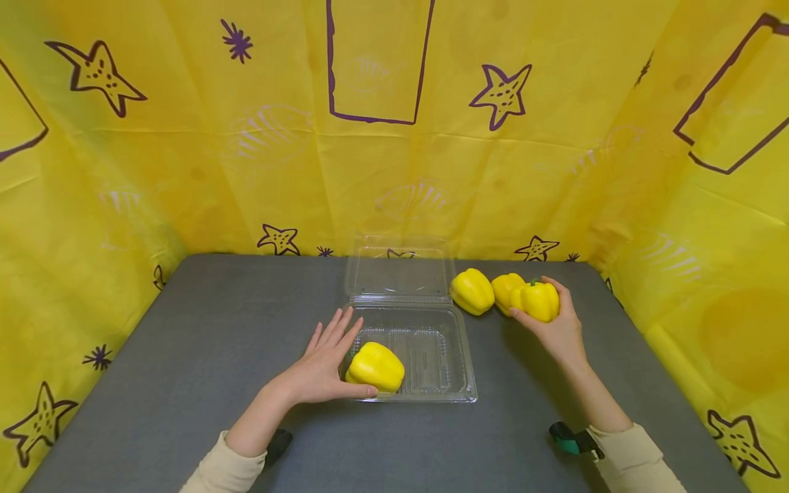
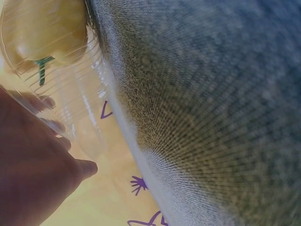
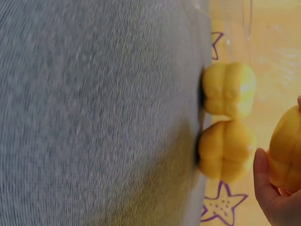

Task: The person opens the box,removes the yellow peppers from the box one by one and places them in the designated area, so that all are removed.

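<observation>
In the head view a clear plastic clamshell box (image 1: 431, 397) lies with its lid (image 1: 397, 274) folded back. One yellow bell pepper (image 1: 377, 367) sits in the left part of its tray. My left hand (image 1: 323, 366) rests at the tray's left edge, fingers spread and thumb along the front rim. Over to the right, my right hand (image 1: 557, 329) holds another yellow bell pepper (image 1: 539, 301) between thumb and fingers. The right wrist view shows this held pepper (image 3: 288, 150) raised off the table. Two more peppers, one left (image 1: 472, 292) and one right (image 1: 507, 291), stand beside the lid.
A grey table (image 1: 203, 356) carries everything. Yellow cloth (image 1: 394, 164) printed with starfish and fish hangs behind it and on both sides. A dark strap with a green part (image 1: 570, 439) is at the right wrist.
</observation>
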`<state>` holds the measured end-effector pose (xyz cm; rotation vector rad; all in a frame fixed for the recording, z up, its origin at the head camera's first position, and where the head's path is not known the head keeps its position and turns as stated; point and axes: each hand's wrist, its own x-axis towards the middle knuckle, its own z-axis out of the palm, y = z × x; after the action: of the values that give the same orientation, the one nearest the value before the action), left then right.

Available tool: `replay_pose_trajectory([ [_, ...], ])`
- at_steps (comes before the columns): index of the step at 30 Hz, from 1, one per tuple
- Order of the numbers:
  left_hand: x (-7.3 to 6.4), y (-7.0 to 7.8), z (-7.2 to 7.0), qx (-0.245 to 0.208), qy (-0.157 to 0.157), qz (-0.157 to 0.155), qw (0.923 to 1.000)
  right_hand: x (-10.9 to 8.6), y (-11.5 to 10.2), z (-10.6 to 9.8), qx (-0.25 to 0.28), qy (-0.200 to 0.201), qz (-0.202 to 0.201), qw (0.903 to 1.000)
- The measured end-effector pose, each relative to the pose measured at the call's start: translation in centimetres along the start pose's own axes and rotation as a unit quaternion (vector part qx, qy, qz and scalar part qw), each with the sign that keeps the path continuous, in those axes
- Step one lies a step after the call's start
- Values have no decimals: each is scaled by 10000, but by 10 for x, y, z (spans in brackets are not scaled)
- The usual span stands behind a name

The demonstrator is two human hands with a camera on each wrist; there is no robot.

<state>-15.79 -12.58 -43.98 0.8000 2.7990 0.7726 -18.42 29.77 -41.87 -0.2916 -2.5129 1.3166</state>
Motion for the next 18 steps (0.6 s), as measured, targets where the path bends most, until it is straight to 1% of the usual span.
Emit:
replay_pose_trajectory([
  [13, 0, -1, 1, -13, 34, 13, 10000, 14, 15, -17, -86, 343, 492, 9982],
  [18, 0, -2, 1, -43, 27, 10, 10000, 21, 21, -21, -144, 354, 675, 9970],
])
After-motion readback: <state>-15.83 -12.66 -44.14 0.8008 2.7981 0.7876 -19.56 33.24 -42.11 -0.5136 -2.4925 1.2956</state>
